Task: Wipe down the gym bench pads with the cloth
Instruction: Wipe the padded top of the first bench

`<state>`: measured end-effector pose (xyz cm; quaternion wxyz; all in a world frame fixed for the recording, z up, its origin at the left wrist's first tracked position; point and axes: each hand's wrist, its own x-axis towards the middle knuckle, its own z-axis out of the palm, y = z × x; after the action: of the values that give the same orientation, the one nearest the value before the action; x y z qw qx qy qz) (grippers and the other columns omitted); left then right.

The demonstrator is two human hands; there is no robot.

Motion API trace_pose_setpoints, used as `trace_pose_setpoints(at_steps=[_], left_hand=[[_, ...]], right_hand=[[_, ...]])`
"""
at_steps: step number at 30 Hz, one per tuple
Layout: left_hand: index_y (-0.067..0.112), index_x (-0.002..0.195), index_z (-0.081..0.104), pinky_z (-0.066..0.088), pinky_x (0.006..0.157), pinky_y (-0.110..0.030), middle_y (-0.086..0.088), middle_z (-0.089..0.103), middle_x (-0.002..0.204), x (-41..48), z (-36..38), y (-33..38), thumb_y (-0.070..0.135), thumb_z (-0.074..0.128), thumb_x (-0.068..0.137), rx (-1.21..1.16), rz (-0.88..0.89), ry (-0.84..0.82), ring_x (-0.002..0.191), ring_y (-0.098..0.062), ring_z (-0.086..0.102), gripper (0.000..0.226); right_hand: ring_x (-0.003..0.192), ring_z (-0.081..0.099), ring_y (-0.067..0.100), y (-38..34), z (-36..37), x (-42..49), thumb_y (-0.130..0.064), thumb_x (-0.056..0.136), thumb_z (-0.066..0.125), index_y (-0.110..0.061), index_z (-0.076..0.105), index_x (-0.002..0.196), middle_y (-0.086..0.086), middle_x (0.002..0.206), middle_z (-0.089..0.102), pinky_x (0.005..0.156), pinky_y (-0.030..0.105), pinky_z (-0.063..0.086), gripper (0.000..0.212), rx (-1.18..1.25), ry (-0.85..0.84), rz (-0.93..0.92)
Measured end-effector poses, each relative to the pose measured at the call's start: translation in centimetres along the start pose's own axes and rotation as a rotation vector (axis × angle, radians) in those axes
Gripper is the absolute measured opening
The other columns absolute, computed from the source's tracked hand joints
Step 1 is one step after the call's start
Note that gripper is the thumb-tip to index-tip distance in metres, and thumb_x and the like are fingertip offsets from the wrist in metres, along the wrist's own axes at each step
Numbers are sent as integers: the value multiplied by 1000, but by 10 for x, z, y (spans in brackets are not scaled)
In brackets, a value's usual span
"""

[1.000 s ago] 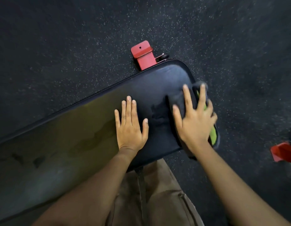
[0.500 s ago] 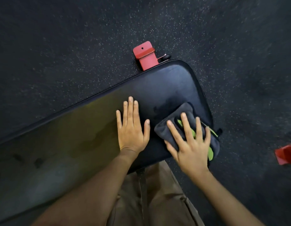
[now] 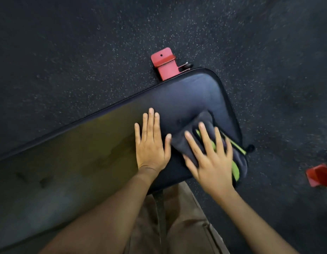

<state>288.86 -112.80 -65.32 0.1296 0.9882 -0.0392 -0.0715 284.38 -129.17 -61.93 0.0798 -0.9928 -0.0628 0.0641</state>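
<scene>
A long black bench pad (image 3: 188, 96) runs from the lower left to its rounded end at the centre right. A dark grey cloth with green trim (image 3: 203, 121) lies bunched on that end, near the front corner. My right hand (image 3: 210, 158) presses flat on the cloth with fingers spread and straight; motion blurs it. My left hand (image 3: 150, 143) rests flat on the pad just left of the cloth, its thumb touching the cloth's edge.
A red metal frame foot (image 3: 164, 65) with a small black knob sticks out behind the pad's end. Another red frame part (image 3: 318, 175) sits at the right edge. Speckled black rubber floor (image 3: 85, 52) surrounds the bench. My tan trousers (image 3: 177, 226) are below the pad.
My right hand slid the cloth from the pad's far right edge back toward me and leftward, up against my left thumb. My left hand stayed put.
</scene>
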Motion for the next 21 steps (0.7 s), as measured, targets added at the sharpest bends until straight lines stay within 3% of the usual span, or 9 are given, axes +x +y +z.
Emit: trace_pose_setpoints(at_steps=[3, 7, 10, 15, 18, 21], left_hand=[[2, 144, 23, 5, 115, -43, -17, 26, 152, -1, 1, 0, 34, 34, 94, -13, 8, 3, 142, -26, 17, 61], [1, 145, 25, 7, 115, -44, -16, 26, 152, -1, 1, 0, 35, 34, 95, -10, 7, 0, 142, -26, 17, 60], [2, 145, 24, 9, 115, -45, -16, 25, 153, -1, 0, -1, 35, 32, 96, -14, 6, -16, 143, -25, 16, 60], [2, 145, 26, 5, 115, -41, -15, 26, 153, -1, -2, -2, 33, 35, 94, -40, 20, -23, 142, -24, 16, 60], [1, 144, 29, 6, 115, -39, -16, 27, 153, -1, -8, -8, 25, 36, 92, -119, 37, -29, 142, -24, 16, 58], [0, 143, 32, 5, 116, -37, -16, 27, 152, -8, -16, -27, 28, 36, 94, -146, 68, -30, 142, -24, 18, 57]], right_hand=[[134, 37, 41, 2, 3, 8, -50, 92, 47, -35, 35, 146, 6, 155, 33, 100, 59, 34, 58, -22, 28, 46], [133, 37, 43, -25, 1, 116, -51, 91, 40, -34, 34, 148, 7, 155, 31, 98, 63, 33, 59, 40, 74, 275], [136, 32, 43, -33, -2, 156, -53, 91, 34, -34, 30, 149, 5, 158, 26, 99, 65, 29, 62, 43, 29, 309], [137, 33, 39, -22, 4, 71, -54, 95, 39, -34, 29, 150, 4, 158, 26, 100, 55, 32, 60, -11, 61, 150], [137, 32, 40, -31, 9, 0, -53, 95, 41, -33, 33, 148, 6, 156, 29, 100, 56, 32, 58, -22, 26, 146], [134, 36, 41, -37, 10, 9, -53, 94, 39, -35, 32, 148, 6, 155, 32, 98, 59, 33, 57, -53, 32, 154]])
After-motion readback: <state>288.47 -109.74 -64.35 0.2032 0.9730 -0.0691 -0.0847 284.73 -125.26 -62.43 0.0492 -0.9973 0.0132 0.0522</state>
